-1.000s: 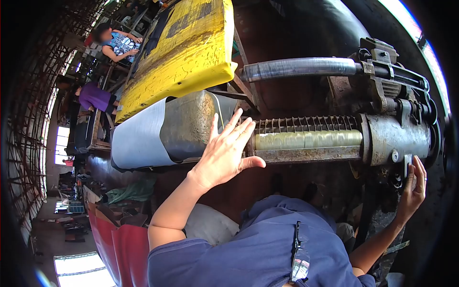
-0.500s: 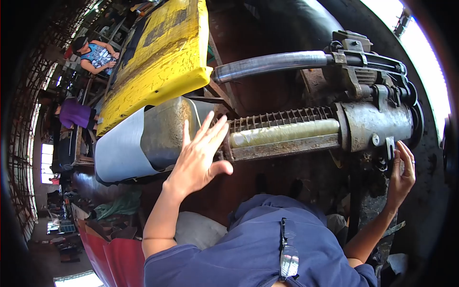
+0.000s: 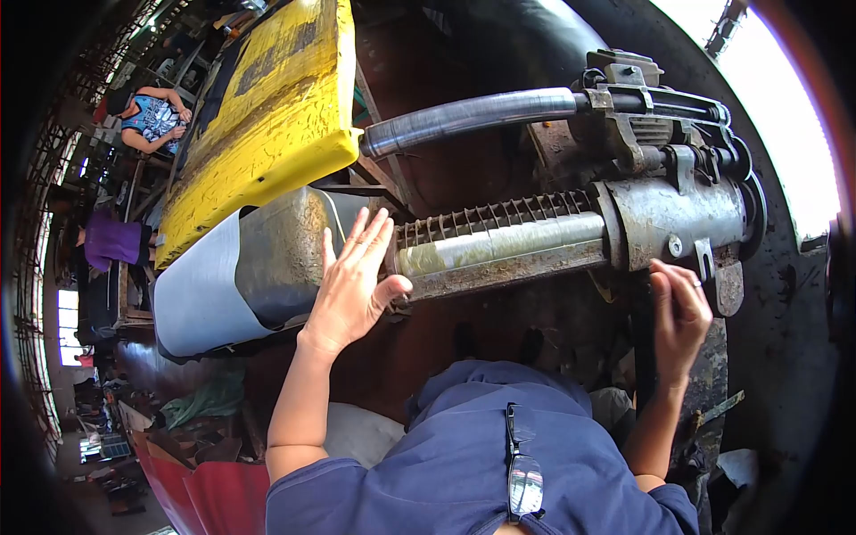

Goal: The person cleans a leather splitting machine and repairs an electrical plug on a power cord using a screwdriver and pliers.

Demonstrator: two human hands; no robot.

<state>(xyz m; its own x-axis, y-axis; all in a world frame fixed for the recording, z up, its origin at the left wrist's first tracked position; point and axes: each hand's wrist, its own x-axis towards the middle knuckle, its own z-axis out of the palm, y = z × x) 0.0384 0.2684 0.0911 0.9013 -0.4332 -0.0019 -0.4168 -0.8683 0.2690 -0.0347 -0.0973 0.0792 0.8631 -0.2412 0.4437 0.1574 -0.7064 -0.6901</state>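
A long metal machine lies across the middle, with a greenish roller (image 3: 508,242) beside a ribbed grille (image 3: 499,217) and a grey housing (image 3: 660,223) at its right end. My left hand (image 3: 350,290) is raised over the roller's left end, fingers spread, holding nothing; whether it touches is unclear. Left of it is a dark padded end with a light grey sheet (image 3: 198,290) over it. My right hand (image 3: 682,312) is just below the housing, its fingers bent and drawn together; anything between them is too small to make out.
A yellow covered table (image 3: 267,125) stands at the upper left, with a person (image 3: 153,119) and another in purple (image 3: 114,241) beyond. A shiny curved metal cylinder (image 3: 473,118) runs behind the roller. Red sheets (image 3: 227,490) lie lower left.
My right hand has moved left along the housing and its fingers have drawn together. A rounded metal lever now hangs at the housing's right. The whole view has shifted slightly.
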